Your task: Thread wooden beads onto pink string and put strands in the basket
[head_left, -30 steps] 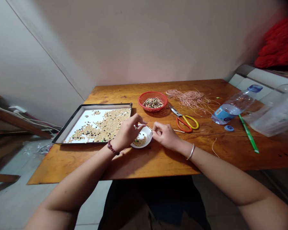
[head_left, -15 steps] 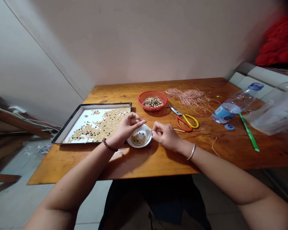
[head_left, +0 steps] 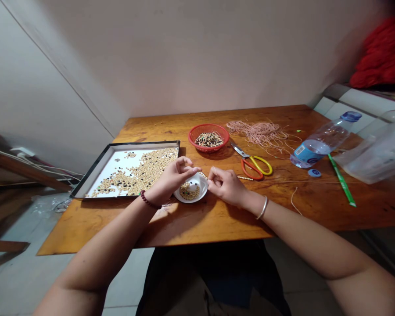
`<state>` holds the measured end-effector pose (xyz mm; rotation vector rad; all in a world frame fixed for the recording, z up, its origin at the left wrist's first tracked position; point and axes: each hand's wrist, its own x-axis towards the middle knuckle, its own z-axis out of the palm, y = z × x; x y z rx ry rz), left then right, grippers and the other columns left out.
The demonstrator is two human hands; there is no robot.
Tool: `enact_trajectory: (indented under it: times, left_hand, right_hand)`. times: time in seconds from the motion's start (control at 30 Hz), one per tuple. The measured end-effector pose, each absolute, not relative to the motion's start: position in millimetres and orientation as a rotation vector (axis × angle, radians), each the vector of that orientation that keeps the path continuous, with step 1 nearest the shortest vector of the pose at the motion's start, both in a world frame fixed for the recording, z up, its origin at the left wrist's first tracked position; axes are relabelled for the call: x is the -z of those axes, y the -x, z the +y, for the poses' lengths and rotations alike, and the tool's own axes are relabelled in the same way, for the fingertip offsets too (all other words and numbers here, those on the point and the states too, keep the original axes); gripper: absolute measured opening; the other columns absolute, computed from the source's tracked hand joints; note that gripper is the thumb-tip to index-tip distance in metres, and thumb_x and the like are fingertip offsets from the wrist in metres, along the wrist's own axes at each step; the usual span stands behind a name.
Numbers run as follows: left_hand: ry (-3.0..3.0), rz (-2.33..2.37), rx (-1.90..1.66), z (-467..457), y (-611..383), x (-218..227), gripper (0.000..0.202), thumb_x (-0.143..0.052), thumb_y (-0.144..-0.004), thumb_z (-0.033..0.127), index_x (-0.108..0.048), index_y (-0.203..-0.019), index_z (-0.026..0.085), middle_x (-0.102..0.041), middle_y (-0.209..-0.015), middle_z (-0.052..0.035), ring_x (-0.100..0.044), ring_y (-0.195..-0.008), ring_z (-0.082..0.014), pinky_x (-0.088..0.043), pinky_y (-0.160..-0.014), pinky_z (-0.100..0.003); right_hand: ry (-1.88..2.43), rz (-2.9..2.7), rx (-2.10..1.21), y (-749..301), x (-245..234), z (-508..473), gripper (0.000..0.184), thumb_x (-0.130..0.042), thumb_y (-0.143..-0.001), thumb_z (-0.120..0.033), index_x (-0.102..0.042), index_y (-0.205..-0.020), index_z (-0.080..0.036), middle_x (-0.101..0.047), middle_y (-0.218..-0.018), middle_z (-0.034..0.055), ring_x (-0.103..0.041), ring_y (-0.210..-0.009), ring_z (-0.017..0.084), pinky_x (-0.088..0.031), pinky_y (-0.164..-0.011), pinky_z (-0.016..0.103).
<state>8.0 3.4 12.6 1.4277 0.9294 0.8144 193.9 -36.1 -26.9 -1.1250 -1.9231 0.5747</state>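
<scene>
The right hand (head_left: pixel 227 186) pinches a string of beads (head_left: pixel 245 178) tight in its fingers. The left hand (head_left: pixel 173 179) bends its fingers over a small white dish (head_left: pixel 197 195); you can't tell if they hold anything. A big tray (head_left: pixel 134 145) sits just beside.

The wooden table (head_left: pixel 197 226) carries all items, with the reference point at table centre and 12 o'clock at the wall edge. Tray (head_left: pixel 145 143): 9 o'clock, black-rimmed, white-lined, holding loose beads. Basket (head_left: pixel 209 125): 11 o'clock, red. Dish (head_left: pixel 184 199): centre-left, white. Bead string (head_left: pixel 245 178): just right of centre. Cord bundle (head_left: pixel 258 131): 1 o'clock, pink. Scissors (head_left: pixel 255 166): 2 o'clock, yellow and orange handles. Bottle (head_left: pixel 319 142): 2 o'clock, plastic, lying on its side. Cap (head_left: pixel 314 173): 3 o'clock, blue. Green strip (head_left: pixel 341 182): 3 o'clock. Plastic bag (head_left: pixel 375 153): 3 o'clock, at the table edge.
</scene>
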Motion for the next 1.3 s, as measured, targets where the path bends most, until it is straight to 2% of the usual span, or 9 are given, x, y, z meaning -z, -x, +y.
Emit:
enact_trajectory:
  times: [0.13, 0.3, 0.67, 0.93, 1.17, 1.3]
  left_hand:
    - [-1.461, 0.925, -0.814, 4.2, -7.8, -9.8, 0.03, -0.072, -0.074, 0.031, -0.048, -0.085, 0.018, -0.06, -0.065, 0.0025, -0.063, -0.066, -0.0129, -0.047, -0.057, -0.022]
    - [-1.392, 0.959, -0.858, 4.0, -7.7, -8.1, 0.032, -0.073, -0.072, 0.031, -0.049, -0.087, 0.017, -0.063, -0.077, 0.0, -0.062, -0.069, -0.0107, -0.046, -0.059, -0.02]
    - [-1.403, 0.962, -0.846, 3.9, -7.6, -8.0, 0.031, -0.071, -0.074, 0.032, -0.05, -0.09, 0.016, -0.063, -0.085, -0.0022, -0.061, -0.075, -0.0113, -0.045, -0.064, -0.02]
    - [-1.429, 0.989, -0.833, 3.5, -7.4, -8.8, 0.03, -0.07, -0.075, 0.032, -0.049, -0.09, 0.016, -0.062, -0.085, -0.0023, -0.057, -0.07, -0.0089, -0.043, -0.06, -0.019]
    - [-1.451, 0.95, -0.831, 3.4, -6.4, -8.2, 0.029, -0.07, -0.075, 0.032, -0.05, -0.089, 0.017, -0.06, -0.078, 0.0014, -0.056, -0.065, -0.0075, -0.044, -0.061, -0.019]
    - [-1.489, 0.913, -0.831, 5.0, -5.6, -7.0, 0.03, -0.071, -0.074, 0.033, -0.05, -0.088, 0.017, -0.061, -0.081, -0.0005, -0.06, -0.072, -0.0107, -0.047, -0.066, -0.022]
  right_hand:
    - [1.118, -1.924, -0.576, -193.7, 26.8, -36.5, 0.01, -0.052, -0.079, -0.02, -0.047, -0.07, -0.019, -0.038, -0.049, -0.008, -0.036, -0.043, 0.007, -0.03, -0.051, 0.02]
    - [1.113, -1.927, -0.561, -193.6, 27.1, -36.0, 0.011, -0.053, -0.078, -0.02, -0.047, -0.069, -0.019, -0.037, -0.048, -0.0085, -0.035, -0.043, 0.007, -0.029, -0.05, 0.019]
    - [1.102, -1.947, -0.55, -193.5, 27.2, -37.4, 0.01, -0.053, -0.078, -0.018, -0.048, -0.069, -0.019, -0.037, -0.048, -0.0083, -0.035, -0.043, 0.006, -0.029, -0.051, 0.019]
    - [1.094, -1.944, -0.546, -193.2, 28.1, -36.4, 0.011, -0.053, -0.079, -0.019, -0.047, -0.07, -0.019, -0.038, -0.049, -0.008, -0.036, -0.043, 0.007, -0.03, -0.051, 0.019]
    - [1.106, -1.946, -0.539, -193.5, 27.2, -36.4, 0.01, -0.053, -0.078, -0.019, -0.048, -0.07, -0.019, -0.038, -0.049, -0.0081, -0.036, -0.043, 0.007, -0.03, -0.051, 0.019]
    - [1.113, -1.952, -0.556, -193.3, 26.7, -36.2, 0.01, -0.054, -0.08, -0.019, -0.049, -0.071, -0.018, -0.039, -0.051, -0.0077, -0.037, -0.045, 0.007, -0.03, -0.052, 0.019]
